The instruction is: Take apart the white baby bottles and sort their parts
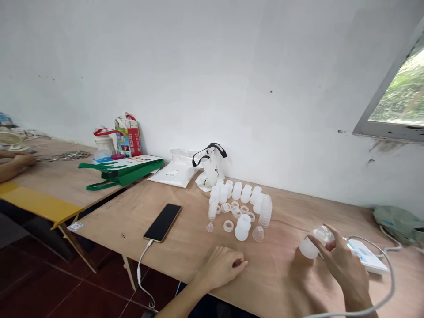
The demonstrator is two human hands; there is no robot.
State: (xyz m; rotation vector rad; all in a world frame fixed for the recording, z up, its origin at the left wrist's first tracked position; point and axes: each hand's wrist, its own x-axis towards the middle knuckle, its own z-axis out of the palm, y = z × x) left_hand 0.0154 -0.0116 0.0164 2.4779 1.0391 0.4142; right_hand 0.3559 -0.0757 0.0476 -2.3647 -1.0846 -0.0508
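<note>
My right hand (pixel 341 256) grips a small translucent baby bottle (pixel 309 248) with a clear cap, tilted on or just above the right of the table. My left hand (pixel 223 267) rests at the table's near edge, fingers curled in and nothing visible in them. Beyond it stands a single frosted bottle body (pixel 243 227), between a loose ring (pixel 228 226) and a clear domed cap (pixel 258 234). Several more bottle bodies (pixel 236 191) form an arc behind. Loose rings (pixel 244 210) lie inside the arc, with stacked clear caps (pixel 265 211) at its right end. A small clear nipple-shaped part (pixel 210 227) lies at left.
A phone (pixel 163 223) on a white cable lies left. White plastic bags (pixel 175 172) and a green bag (pixel 132 172) sit behind. At right are a white flat device (pixel 367 256), a looping cable (pixel 392 274) and a grey-green cloth item (pixel 395 223). Another person's hand (pixel 23 161) shows far left.
</note>
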